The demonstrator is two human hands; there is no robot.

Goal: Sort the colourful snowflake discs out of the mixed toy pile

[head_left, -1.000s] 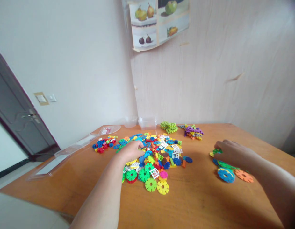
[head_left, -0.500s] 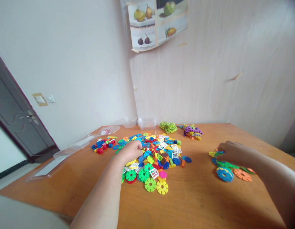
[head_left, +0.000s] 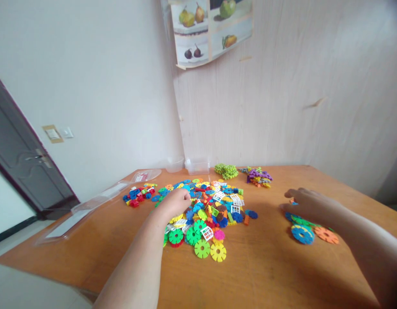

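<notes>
Well left of the mixed pile, a long clear lid is lying on the table; nearer, just beside the mixed pile's left edge, a small brick cluster is sitting, mostly red and blue; over the mixed pile's left part the left hand is hovering or resting, its fingers curling in (whether they are gripping a piece, I cannot tell); behind the mixed pile a clear tub is standing; at its near edge a lime disc and a yellow disc are lying side by side; behind its right part green pieces and purple pieces are forming two heaps; well right of it the right hand is spreading thumb and fingers apart above a disc group, partly hiding it.
</notes>
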